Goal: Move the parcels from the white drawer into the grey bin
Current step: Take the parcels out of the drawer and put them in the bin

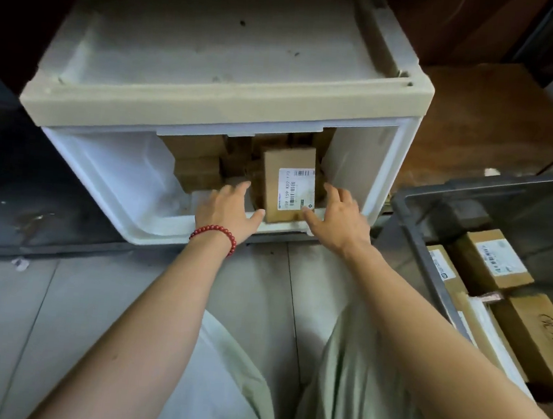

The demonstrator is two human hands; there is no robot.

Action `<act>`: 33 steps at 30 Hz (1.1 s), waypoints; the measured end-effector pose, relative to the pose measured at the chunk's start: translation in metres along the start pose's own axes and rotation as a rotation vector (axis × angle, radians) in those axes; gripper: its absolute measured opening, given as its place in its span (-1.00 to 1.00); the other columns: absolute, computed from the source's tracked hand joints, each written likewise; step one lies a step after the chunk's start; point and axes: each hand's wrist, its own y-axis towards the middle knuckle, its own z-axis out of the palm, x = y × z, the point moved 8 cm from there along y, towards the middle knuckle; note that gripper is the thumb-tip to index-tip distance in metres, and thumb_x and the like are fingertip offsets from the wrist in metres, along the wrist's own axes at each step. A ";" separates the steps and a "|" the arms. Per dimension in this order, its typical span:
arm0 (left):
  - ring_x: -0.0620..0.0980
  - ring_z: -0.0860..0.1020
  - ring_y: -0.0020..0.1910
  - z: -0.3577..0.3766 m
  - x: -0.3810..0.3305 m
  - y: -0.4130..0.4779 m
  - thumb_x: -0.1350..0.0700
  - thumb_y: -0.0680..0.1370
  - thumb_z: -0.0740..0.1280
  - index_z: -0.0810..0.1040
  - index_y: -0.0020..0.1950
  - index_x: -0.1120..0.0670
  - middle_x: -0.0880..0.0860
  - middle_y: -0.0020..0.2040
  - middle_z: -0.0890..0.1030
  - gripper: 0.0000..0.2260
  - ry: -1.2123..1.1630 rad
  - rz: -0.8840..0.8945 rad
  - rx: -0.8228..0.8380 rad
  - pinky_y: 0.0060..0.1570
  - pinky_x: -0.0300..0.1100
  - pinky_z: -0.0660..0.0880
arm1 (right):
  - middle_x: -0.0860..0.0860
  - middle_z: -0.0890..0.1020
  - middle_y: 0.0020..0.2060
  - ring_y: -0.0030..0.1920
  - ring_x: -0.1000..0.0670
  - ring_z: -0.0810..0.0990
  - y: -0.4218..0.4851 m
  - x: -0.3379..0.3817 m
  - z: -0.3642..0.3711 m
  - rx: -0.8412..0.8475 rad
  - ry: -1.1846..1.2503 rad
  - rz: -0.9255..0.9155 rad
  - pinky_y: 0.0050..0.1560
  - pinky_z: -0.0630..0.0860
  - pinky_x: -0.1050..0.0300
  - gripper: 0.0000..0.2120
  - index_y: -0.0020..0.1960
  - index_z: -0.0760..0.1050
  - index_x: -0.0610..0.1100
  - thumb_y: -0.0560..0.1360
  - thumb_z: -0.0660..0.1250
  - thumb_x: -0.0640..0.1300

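Observation:
The white drawer (117, 175) is pulled out from under a beige-topped cabinet. Several brown cardboard parcels lie stacked in it. The nearest is a brown parcel (283, 176) with a white barcode label, lying at the drawer's front right. My left hand (230, 210), with a red bead bracelet on the wrist, is spread beside the parcel's left edge. My right hand (336, 221) is spread beside its right edge, thumb near the parcel's front corner. Neither hand has closed around it. The grey bin (431, 253) stands to the right and holds several parcels (495, 258).
The beige cabinet top (224, 104) overhangs the back of the drawer. A brown board (490, 121) lies behind the bin. My legs in pale green trousers (347, 382) fill the foreground over a grey tiled floor. A dark panel (21, 167) lies to the left.

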 end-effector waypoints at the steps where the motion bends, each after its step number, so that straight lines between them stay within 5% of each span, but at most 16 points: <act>1: 0.18 0.27 0.40 0.006 -0.001 0.006 -0.15 0.54 0.27 0.19 0.51 -0.02 0.12 0.45 0.31 -0.41 -0.012 -0.002 0.019 0.33 0.08 0.31 | -0.11 0.27 0.46 0.42 -0.18 0.30 0.006 -0.002 0.002 0.003 0.031 0.013 0.33 0.35 -0.13 -0.32 0.55 0.10 -0.10 0.56 0.20 0.20; 7: 0.20 0.14 0.48 0.030 -0.008 0.027 -0.20 0.51 0.28 0.18 0.52 0.02 0.15 0.52 0.17 -0.35 -0.093 -0.042 0.093 0.39 0.11 0.21 | -0.17 0.29 0.42 0.41 -0.22 0.29 0.021 -0.010 0.017 0.079 0.148 -0.010 0.42 0.26 -0.10 -0.41 0.53 0.17 -0.03 0.57 0.24 0.11; 18: 0.06 0.35 0.38 0.009 -0.014 0.010 -0.05 0.52 0.34 0.22 0.48 -0.03 0.05 0.44 0.31 -0.43 -0.584 -0.085 -0.039 0.28 -0.07 0.34 | -0.14 0.16 0.52 0.54 -0.09 0.08 -0.009 0.008 0.024 0.200 0.364 -0.088 0.51 0.06 0.00 -0.43 0.48 0.22 -0.14 0.57 0.27 0.04; 22: 0.06 0.42 0.31 0.003 -0.008 -0.010 -0.12 0.50 0.35 0.22 0.46 -0.04 0.02 0.39 0.41 -0.41 -0.578 -0.109 -0.016 0.21 -0.08 0.41 | -0.05 0.33 0.42 0.46 -0.01 0.23 -0.031 0.023 0.012 0.202 0.492 -0.158 0.30 0.11 0.32 -0.50 0.46 0.26 -0.14 0.58 0.28 -0.02; 29: 0.01 0.48 0.21 -0.021 -0.003 -0.052 -0.10 0.51 0.36 0.33 0.41 -0.01 -0.05 0.23 0.53 -0.49 -0.643 -0.124 -0.027 0.09 -0.17 0.38 | -0.01 0.39 0.40 0.39 0.02 0.35 -0.069 0.029 -0.011 0.231 0.620 -0.184 0.34 0.22 0.21 -0.53 0.46 0.26 -0.05 0.59 0.27 -0.05; 33: -0.05 0.48 0.08 -0.034 0.001 -0.080 -0.15 0.50 0.35 0.37 0.32 -0.07 -0.12 0.09 0.50 -0.57 -0.703 -0.129 -0.019 0.16 -0.02 0.50 | 0.07 0.44 0.31 0.26 0.09 0.39 -0.091 0.032 -0.021 0.277 0.718 -0.205 0.20 0.27 0.26 -0.63 0.38 0.29 0.04 0.60 0.25 -0.02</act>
